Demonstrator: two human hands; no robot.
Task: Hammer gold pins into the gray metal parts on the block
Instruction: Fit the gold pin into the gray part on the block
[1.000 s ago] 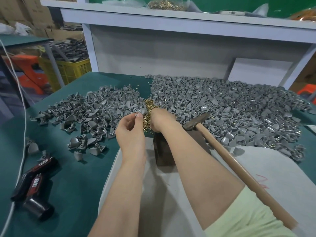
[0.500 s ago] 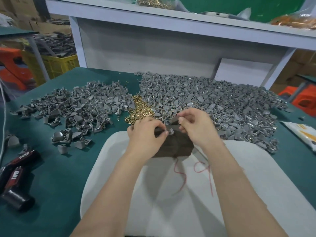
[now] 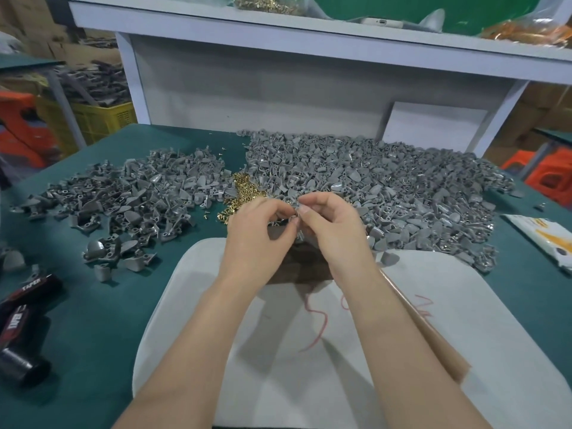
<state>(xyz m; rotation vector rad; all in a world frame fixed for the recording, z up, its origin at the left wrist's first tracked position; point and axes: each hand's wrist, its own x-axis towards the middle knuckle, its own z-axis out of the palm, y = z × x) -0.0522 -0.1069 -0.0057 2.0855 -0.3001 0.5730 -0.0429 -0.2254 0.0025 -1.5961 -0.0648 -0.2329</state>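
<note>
Head view: left hand (image 3: 260,239) and right hand (image 3: 334,230) pinch, apparently edgewise, a light, stiff gray part (image 3: 297,209) at the block's (image 3: 306,264) twelve o'clock.

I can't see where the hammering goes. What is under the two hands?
A dark block sits under the left hand and right hand, on the white pad. Both hands pinch a small gray part. They cover the block's top, so anything lying there is hidden.
</note>
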